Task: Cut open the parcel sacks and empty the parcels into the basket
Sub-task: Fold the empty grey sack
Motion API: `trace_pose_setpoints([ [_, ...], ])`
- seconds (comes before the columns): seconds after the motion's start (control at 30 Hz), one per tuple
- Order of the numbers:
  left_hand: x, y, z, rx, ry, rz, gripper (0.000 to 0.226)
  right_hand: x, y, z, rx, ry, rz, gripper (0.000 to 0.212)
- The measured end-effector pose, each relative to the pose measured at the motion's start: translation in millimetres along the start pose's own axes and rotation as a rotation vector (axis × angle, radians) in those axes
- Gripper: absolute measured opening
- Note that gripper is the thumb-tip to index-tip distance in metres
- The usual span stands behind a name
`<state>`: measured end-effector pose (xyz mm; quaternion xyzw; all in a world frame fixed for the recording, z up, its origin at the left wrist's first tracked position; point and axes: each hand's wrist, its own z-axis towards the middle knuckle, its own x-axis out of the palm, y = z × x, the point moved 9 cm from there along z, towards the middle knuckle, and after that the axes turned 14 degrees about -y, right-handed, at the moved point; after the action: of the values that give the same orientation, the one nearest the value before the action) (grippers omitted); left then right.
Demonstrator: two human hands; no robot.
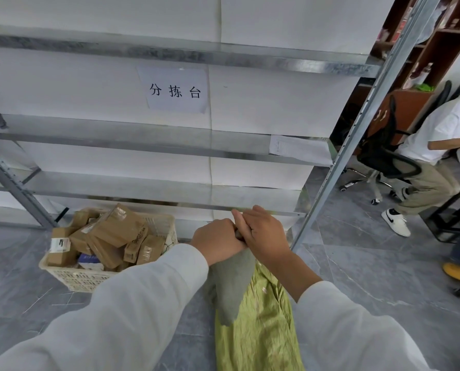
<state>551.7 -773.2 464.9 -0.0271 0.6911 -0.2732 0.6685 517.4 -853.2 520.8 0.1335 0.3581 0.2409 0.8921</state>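
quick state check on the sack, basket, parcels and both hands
green sack: hanging upright, neck bunched in both hands
basket: on the floor, heaped full
parcels: piled in the basket
left hand: grips sack neck
right hand: grips sack neck, touching left hand

Both hands grip the green sack's neck beside the parcel-filled basket

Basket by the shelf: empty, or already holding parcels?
Already holding parcels: the basket is heaped with brown cardboard parcels rising above its rim. The green sack is outside it.
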Motion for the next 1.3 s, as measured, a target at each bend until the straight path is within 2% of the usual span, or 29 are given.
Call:
trace_pose_setpoints([
  [0.07,4,0,-3,0.034,0.007,0.034,0.026,13,-9,-4,0.077,0.112,-0.056,0.054],
  [0.17,2,-1,-9,0.123,-0.067,0.071,0.028,28,-29,-12,0.218,0.242,-0.097,0.062],
  [0.3,-2,-1,-17,0.234,-0.149,0.104,0.059,40,-50,-23,0.441,0.349,0.004,0.065],
  [0.43,-4,-17,-31,0.462,-0.336,0.289,0.059,44,-69,-36,0.64,0.426,0.14,0.064],
  [0.5,5,-20,-35,0.5,-0.316,0.316,0.057,44,-73,-43,0.691,0.458,0.166,0.061],
  [0.63,20,-7,-31,0.443,-0.119,0.265,0.05,39,-69,-56,0.693,0.463,0.214,0.053],
  [0.77,18,20,-22,0.298,0.005,0.138,0.052,26,-52,-59,0.641,0.469,0.529,0.015],
  [0.87,19,31,-20,0.22,0.073,0.039,0.049,25,-46,-60,0.595,0.522,0.639,0.024],
  [0.93,16,31,-17,0.207,0.059,0.0,0.046,24,-47,-57,0.6,0.471,0.616,0.023],
  [1.1,2,34,-17,0.203,-0.079,-0.045,0.039,22,-54,-53,0.651,0.387,0.511,0.006],
  [1.2,-9,25,-19,0.264,-0.181,-0.083,0.04,22,-60,-54,0.785,0.36,0.498,0.02],
  [1.3,-22,17,-18,0.298,-0.296,-0.108,0.042,22,-61,-53,0.955,0.359,0.642,0.023],
])
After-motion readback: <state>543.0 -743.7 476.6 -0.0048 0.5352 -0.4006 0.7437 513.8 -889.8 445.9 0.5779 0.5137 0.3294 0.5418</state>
